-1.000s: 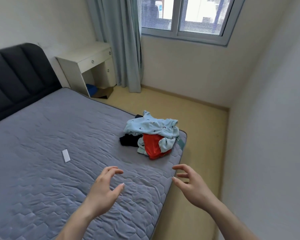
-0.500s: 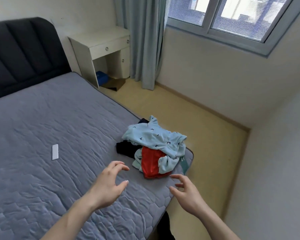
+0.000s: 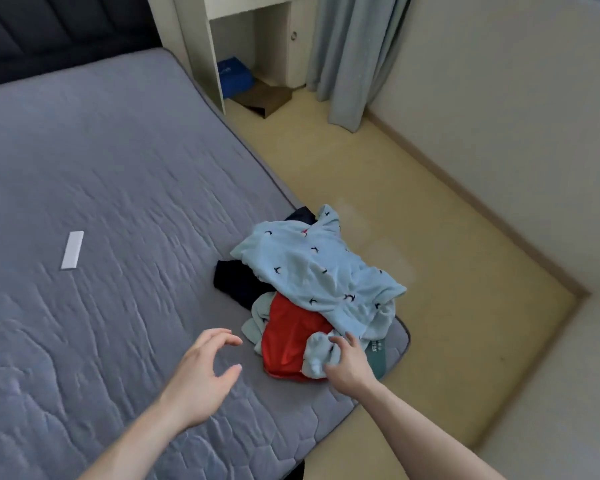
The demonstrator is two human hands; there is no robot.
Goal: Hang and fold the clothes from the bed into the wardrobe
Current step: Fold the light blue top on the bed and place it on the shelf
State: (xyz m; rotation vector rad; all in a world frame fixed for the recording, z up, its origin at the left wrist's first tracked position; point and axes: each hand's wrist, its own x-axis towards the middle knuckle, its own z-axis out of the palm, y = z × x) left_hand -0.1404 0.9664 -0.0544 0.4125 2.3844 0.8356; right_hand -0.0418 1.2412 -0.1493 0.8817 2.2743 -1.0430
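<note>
Clothes [image 3: 319, 278] crumpled on quilted bed [image 3: 101, 188]; right hand [image 3: 349, 362] pinches soft blue fabric; left hand [image 3: 201, 372] spread.

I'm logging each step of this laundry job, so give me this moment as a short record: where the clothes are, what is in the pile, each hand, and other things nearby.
clothes: pile at the bed's near corner by the floor
pile contents: light blue patterned garment on top, red garment under it, dark garment at the far side
left hand: above the bed beside the pile, fingers loosely curled, holds nothing
right hand: fingers touch the blue fabric at the pile's near edge; grip not clear
other: white flat object on the bed; white desk; curtain
</note>
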